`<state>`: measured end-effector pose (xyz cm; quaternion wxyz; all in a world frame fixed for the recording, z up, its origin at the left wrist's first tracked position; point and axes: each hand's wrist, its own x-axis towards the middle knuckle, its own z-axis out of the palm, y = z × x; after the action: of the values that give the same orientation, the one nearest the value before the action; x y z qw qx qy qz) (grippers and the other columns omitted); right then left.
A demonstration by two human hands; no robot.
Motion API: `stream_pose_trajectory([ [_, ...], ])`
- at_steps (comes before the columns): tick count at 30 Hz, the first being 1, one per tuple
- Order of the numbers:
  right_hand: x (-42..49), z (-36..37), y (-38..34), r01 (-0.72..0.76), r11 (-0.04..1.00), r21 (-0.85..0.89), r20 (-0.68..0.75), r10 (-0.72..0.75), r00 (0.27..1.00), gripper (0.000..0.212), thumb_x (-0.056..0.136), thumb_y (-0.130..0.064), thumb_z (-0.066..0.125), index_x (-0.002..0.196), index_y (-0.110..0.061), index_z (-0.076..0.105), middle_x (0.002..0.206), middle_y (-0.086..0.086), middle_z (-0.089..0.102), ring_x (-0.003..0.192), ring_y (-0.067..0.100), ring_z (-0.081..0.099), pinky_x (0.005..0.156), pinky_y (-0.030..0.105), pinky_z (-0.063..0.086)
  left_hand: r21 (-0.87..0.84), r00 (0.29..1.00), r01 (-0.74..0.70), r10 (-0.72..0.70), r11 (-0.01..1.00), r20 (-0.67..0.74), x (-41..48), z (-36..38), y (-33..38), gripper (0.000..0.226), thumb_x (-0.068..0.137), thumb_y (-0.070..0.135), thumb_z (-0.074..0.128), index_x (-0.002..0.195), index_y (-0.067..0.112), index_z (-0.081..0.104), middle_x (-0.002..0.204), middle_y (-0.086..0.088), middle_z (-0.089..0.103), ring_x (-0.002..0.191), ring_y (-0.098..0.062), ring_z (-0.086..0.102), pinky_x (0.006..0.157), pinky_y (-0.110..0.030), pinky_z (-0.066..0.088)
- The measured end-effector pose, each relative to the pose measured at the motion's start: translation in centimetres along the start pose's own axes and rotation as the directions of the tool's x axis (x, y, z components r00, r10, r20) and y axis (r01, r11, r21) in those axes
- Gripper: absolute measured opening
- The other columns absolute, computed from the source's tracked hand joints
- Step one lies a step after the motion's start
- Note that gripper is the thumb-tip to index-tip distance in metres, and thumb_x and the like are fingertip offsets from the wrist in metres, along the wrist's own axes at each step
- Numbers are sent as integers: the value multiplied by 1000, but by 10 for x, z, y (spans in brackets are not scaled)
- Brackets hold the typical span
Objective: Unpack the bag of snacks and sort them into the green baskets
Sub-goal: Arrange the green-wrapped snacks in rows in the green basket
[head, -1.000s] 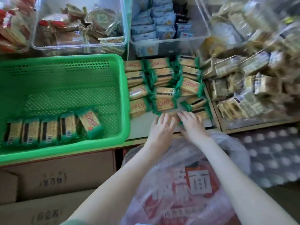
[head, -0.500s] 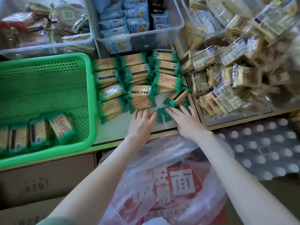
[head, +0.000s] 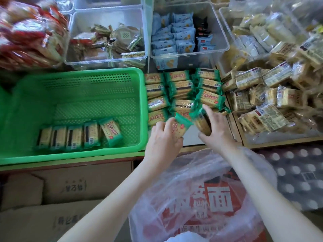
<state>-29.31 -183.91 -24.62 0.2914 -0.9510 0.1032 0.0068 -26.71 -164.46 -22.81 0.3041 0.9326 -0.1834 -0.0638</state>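
Note:
A green basket [head: 143, 105] stands on the shelf at the left, with several green-wrapped cracker packs [head: 78, 135] lined up along its near side. Right of it, a pile of the same green cracker packs [head: 181, 88] lies on the shelf. My left hand [head: 164, 138] grips one green pack [head: 180, 125] lifted off the shelf. My right hand [head: 215, 130] grips another pack [head: 201, 121], tilted, just right of the first. A clear plastic bag [head: 201, 198] with red print sits open below my arms.
Clear bins at the back hold mixed snacks [head: 111, 41] and blue packets [head: 176, 37]. A heap of yellow-wrapped snacks [head: 272, 95] fills the right side. Red-wrapped packs [head: 29, 35] pile at the far left. Cardboard boxes [head: 70, 186] sit under the shelf.
Both hands lay flat on packs at the shelf's front edge before. Now each has closed round a green pack and lifted it off the shelf.

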Motion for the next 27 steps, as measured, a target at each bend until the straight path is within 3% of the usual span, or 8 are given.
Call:
stream_pose_trajectory([
  [2,-2,4,-40,-10,977,212,-79,28,997,85,86,-25,70,151,-32,16,118,1,36,109,11,32,88,22,24,-86,997,23,-29,996,-66,-10,-31,-15,64,84,28,69,141,13,42,118,-12,51,109,-29,48,89,-35,40],
  [7,12,47,-153,62,942,330,-54,-47,997,83,84,-28,72,150,-30,21,125,-2,36,114,6,35,95,18,25,-74,963,101,-116,992,-243,-26,-102,-96,60,81,22,74,135,8,49,104,-12,54,94,-27,52,77,-24,35],
  [11,39,106,-225,-8,969,247,108,-19,994,90,86,-24,70,151,-29,9,128,8,32,100,15,39,85,21,30,-12,932,270,-265,963,-247,-29,-148,-172,65,85,20,71,142,9,42,113,-18,51,106,-34,47,85,-35,39],
  [14,62,151,-249,-166,980,111,305,125,944,92,87,-23,69,151,-17,3,142,15,21,119,26,39,97,31,34,-12,913,330,-322,944,-252,-29,-171,-213,66,88,21,68,145,9,37,117,-19,49,110,-35,44,85,-36,39],
  [16,70,173,-256,-229,972,-43,378,228,897,81,87,-26,69,146,-5,16,143,20,19,125,32,36,101,36,35,-6,909,345,-336,938,-246,-30,-179,-233,67,88,22,67,145,8,35,117,-19,48,109,-34,44,82,-35,40],
  [21,71,195,-275,-247,961,-123,418,276,865,71,88,-20,67,141,-1,22,146,19,22,94,22,46,71,28,40,6,924,331,-323,944,-205,-31,-182,-264,68,88,22,67,146,7,34,118,-18,48,108,-33,45,80,-34,43],
  [23,71,199,-277,-238,962,-130,418,271,867,69,89,-18,67,140,-3,24,143,18,29,92,20,45,67,26,40,1,930,327,-322,945,-175,-30,-179,-269,67,89,23,66,145,6,34,119,-19,48,108,-32,45,80,-34,44],
  [27,75,194,-271,-323,944,-73,396,325,859,58,89,-20,66,130,-5,28,118,14,49,78,16,51,57,24,42,-18,938,321,-320,947,-136,-23,-177,-275,66,89,25,67,144,7,36,117,-18,48,106,-32,46,78,-33,43],
])
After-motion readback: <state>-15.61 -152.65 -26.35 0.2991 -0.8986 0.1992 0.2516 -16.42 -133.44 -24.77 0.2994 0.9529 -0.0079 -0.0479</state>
